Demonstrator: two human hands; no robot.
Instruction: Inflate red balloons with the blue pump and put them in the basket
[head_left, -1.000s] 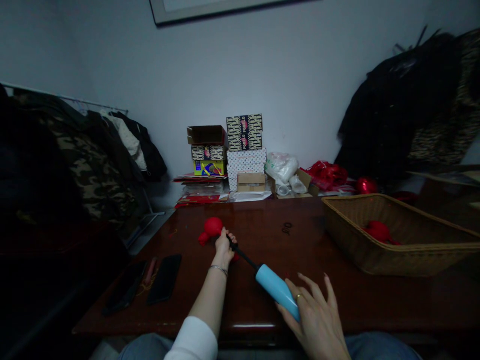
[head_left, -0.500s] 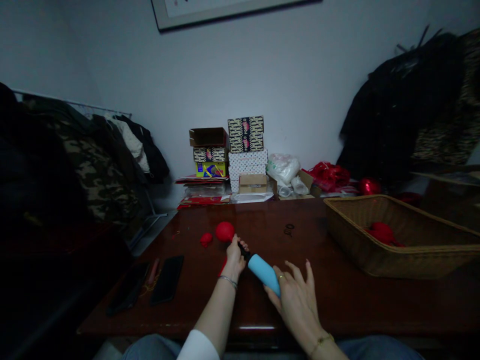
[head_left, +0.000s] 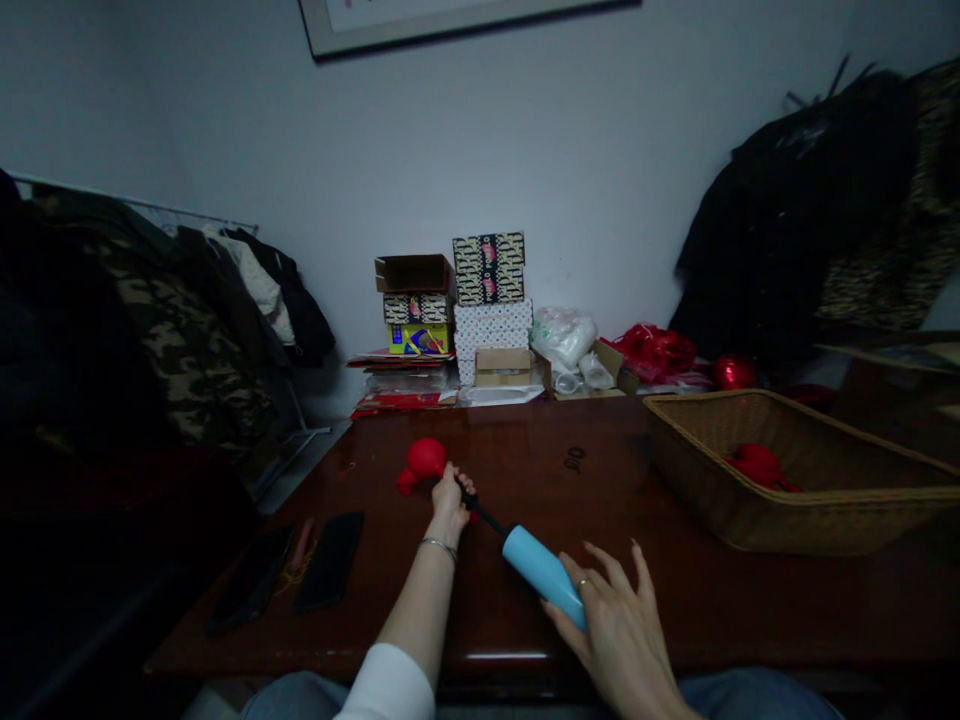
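My left hand [head_left: 450, 498] is closed around the black front end of a balloon pump, pinching the neck of a small, partly inflated red balloon [head_left: 427, 457] there. The pump has a light blue barrel [head_left: 541, 570], and a thin black rod [head_left: 489, 516] shows between the barrel and my left hand. My right hand [head_left: 616, 620] grips the barrel's near end between thumb and palm, its other fingers stretched out. Behind the inflated balloon, partly hidden, another small red balloon [head_left: 406, 483] lies on the table. A bit of red shows beside my left wrist.
A wicker basket [head_left: 720, 490] with a red balloon [head_left: 759, 465] inside stands on the right of the brown table [head_left: 360, 630]. Two dark phone-like slabs [head_left: 330, 562] lie at the left. Small dark loops [head_left: 575, 458] lie farther back. Boxes [head_left: 491, 270] are stacked against the wall.
My hands have drawn apart: the left moved left with the balloon, the right moved right and nearer with the blue barrel. More of the black rod shows between them.
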